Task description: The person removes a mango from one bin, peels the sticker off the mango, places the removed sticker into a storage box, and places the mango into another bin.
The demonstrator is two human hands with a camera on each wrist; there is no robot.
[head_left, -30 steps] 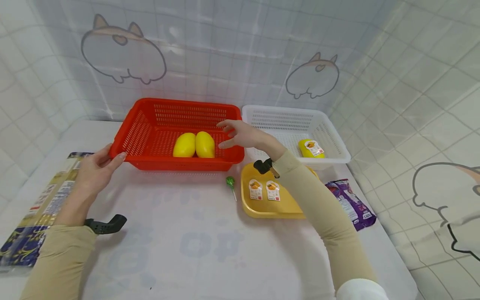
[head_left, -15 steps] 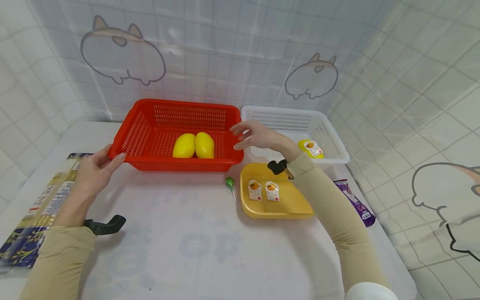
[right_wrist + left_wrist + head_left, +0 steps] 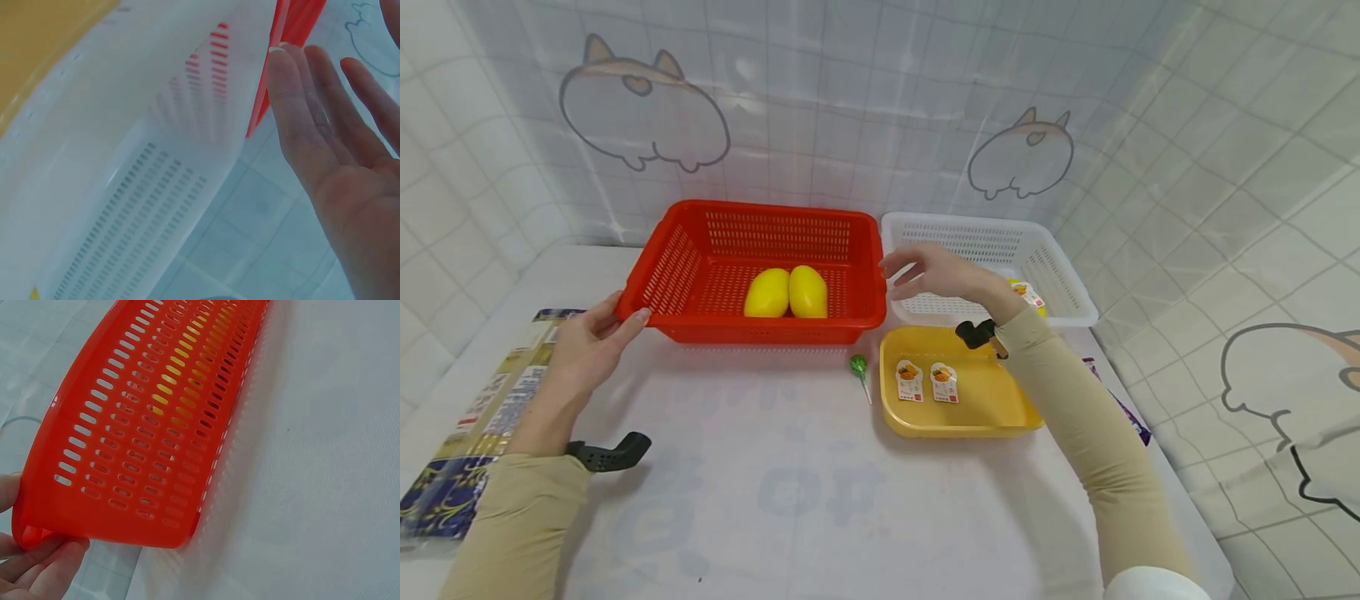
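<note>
Gripping the near left corner of the red basket (image 3: pixel 767 271) with my left hand (image 3: pixel 583 346), I am curling my fingers (image 3: pixel 37 565) round its rim, thumb on the outer wall, as the left wrist view shows. The basket is sitting flat on the desk (image 3: pixel 775 483), toward the back, and two yellow mangoes (image 3: pixel 786 292) are lying side by side inside it, touching each other.

My right hand (image 3: pixel 943 273) is hovering in the air, over the seam where the red basket meets the white basket (image 3: pixel 1060 275) just to its right. Its fingers (image 3: pixel 300 106) are spread and relaxed, holding nothing, palm turned toward the wrist camera.

A yellow packet (image 3: pixel 1026 293) is lying in the white basket, partly hidden behind my wrist. In front of that basket a yellow tray (image 3: pixel 992 408) is carrying two small sachets (image 3: pixel 925 382) side by side. A green lollipop (image 3: pixel 859 367) is lying on the desk just left of the tray. A purple packet (image 3: pixel 1131 412) is peeking out behind my right forearm, and a flat printed box (image 3: pixel 482 417) is lying at the desk's left edge beside my left sleeve.
</note>
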